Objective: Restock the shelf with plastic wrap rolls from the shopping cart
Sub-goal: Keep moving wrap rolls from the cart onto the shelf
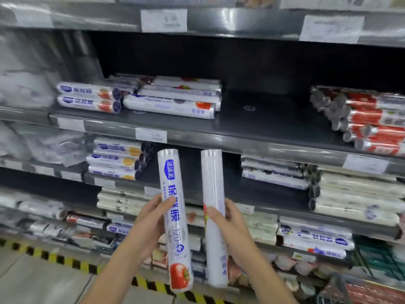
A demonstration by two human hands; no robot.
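Note:
My left hand (151, 220) grips a white plastic wrap roll (173, 185) with blue lettering and a tomato picture at its lower end, held upright. My right hand (230, 222) grips a second white plastic wrap roll (213, 178), also upright, its plain side toward me. Both rolls are in front of the dark grey shelf (219, 139). On that shelf a stack of the same rolls (171, 97) lies on its side at the left, with bare shelf surface (258, 115) beside it. The shopping cart is out of view.
Red-labelled rolls (368, 119) are piled at the shelf's right end. The shelves below hold more rolls and boxes (276, 172). Price tags (151, 135) line the shelf edges. A yellow-and-black floor stripe (65, 260) runs along the shelf base.

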